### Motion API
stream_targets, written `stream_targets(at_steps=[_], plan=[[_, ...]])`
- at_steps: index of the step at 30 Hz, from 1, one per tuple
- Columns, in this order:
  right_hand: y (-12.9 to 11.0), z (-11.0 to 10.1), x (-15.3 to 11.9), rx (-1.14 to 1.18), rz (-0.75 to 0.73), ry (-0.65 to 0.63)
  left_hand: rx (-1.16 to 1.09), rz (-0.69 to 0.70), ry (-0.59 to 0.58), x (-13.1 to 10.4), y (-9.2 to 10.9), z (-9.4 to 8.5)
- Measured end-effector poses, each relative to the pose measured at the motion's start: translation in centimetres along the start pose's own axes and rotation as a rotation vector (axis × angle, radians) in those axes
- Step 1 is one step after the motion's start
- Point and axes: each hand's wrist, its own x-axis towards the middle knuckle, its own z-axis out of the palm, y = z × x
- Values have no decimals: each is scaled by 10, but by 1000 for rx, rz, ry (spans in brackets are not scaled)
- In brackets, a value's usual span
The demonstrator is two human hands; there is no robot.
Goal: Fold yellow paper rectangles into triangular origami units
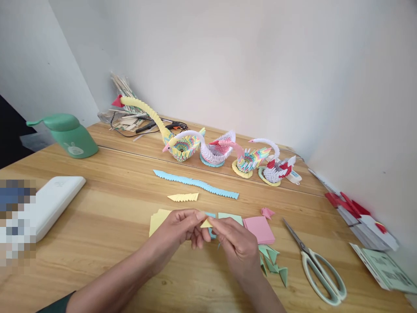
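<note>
Between the fingertips of both hands is a small folded yellow paper triangle [206, 223]. My left hand [185, 226] pinches it from the left, and my right hand [236, 239] grips it from the right. Beneath and behind them lie stacks of yellow paper [158, 221], green paper [230, 215] and pink paper [259, 230], with blue paper [213, 232] partly hidden by the fingers. Just beyond, a short yellow strip of linked folded pieces [183, 197] and a long blue strip [197, 182] rest on the table.
Scissors [314, 258] lie at right beside loose green folded triangles [272, 261] and a pink folded piece [267, 212]. Several paper swans [216, 152] stand along the back. A green bottle [73, 137] and a white power bank [61, 204] are at left.
</note>
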Motion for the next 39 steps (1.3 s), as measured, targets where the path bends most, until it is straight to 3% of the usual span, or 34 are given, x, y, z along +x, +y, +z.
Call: stream_targets(at_steps=[5, 8, 11, 14, 18, 22, 25, 29, 33, 39], plan=[[-5, -1, 2, 11, 96, 34, 331, 170, 92, -3, 3, 2], [-9, -3, 3, 49, 240, 80, 681, 390, 139, -7, 5, 3], [-13, -7, 5, 74, 284, 75, 921, 594, 171, -9, 7, 2], [-17, -9, 6, 78, 263, 64, 1025, 695, 194, -10, 7, 0], [-20, -9, 7, 39, 220, 51, 1039, 714, 167, -12, 10, 1], [-19, -8, 6, -1, 196, 59, 863, 581, 171, -13, 11, 2], [-18, -8, 6, -47, 205, 85, 398, 289, 131, -7, 5, 0], [-17, -8, 5, -132, 161, 89, -237, -40, -60, 0, -5, 0], [-18, -6, 5, -165, 113, 92, -410, -45, -104, 0, -9, 1], [-18, -7, 7, -137, 67, 70, -368, -42, -47, -1, -5, 3]])
